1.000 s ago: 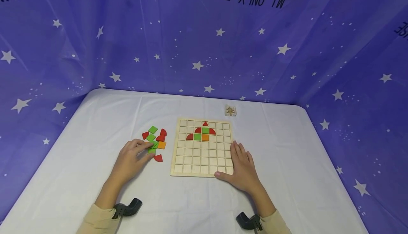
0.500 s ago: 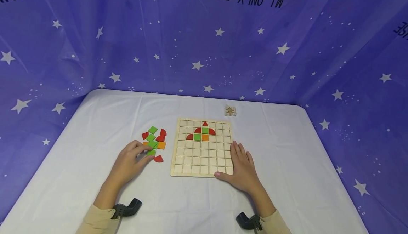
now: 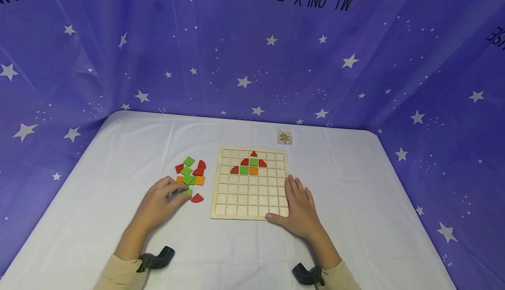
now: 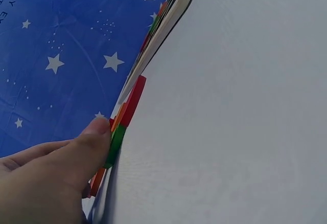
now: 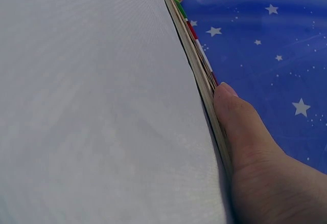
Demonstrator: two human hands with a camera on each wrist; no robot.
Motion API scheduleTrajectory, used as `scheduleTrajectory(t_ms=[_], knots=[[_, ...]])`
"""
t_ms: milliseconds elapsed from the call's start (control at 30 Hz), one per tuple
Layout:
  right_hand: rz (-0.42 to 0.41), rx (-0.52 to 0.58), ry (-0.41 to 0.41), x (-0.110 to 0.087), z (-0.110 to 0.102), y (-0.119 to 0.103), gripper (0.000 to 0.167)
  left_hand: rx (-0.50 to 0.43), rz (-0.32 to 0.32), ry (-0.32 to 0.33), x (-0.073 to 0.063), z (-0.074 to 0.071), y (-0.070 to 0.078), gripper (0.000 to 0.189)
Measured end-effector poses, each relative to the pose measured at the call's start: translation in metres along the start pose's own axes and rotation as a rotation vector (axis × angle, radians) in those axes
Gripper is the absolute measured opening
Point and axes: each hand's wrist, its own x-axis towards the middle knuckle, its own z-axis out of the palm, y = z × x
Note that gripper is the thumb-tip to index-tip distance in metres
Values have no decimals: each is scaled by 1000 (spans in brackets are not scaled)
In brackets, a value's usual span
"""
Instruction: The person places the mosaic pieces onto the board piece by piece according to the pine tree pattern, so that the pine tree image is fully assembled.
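A square wooden grid board (image 3: pixel 238 218) lies on the white table, with red, green and orange tiles set in its upper rows. To its left is a loose pile of tiles, among them a green square (image 3: pixel 189 161), an orange square (image 3: pixel 200 180) and a red quarter-circle (image 3: pixel 197 198). My left hand (image 3: pixel 158 200) pinches a green square tile (image 3: pixel 187 192) between thumb and fingers at the pile's near side; the left wrist view shows the thumb against a green tile edge (image 4: pixel 116 144). My right hand (image 3: pixel 301 211) rests with extended fingers on the board's lower right corner, thumb along its front edge.
A small card with a brown tree-like pattern (image 3: pixel 285 137) lies behind the board. Purple star-printed cloth (image 3: pixel 221 62) walls in the table's back and sides. A black camera mount sits on each wrist.
My left hand has drawn the green square a little toward me, apart from the other green tiles. The nearby red quarter-circle has turned and shifted slightly. My right hand stays put.
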Motion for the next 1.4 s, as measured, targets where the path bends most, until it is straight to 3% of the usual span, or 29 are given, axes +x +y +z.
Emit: scheduleTrajectory(t_ms=[300,533,767,1100,1200,1400], knots=[[-5,-5,3,0,0,0,132,1,-42,-109,-1,-4,-2,34],[-6,-2,4,0,-1,0,131,8,-54,-133,0,-4,-1,31],[-7,-2,-1,0,-1,0,132,-2,-8,-73,-1,-2,-2,28],[-8,4,-1,1,-3,-1,131,-138,32,68,4,4,2,29],[-7,-4,-2,1,-2,-1,132,-160,34,41,8,5,10,28],[-5,-10,-4,0,-2,-1,132,-167,-10,-100,23,8,39,27]])
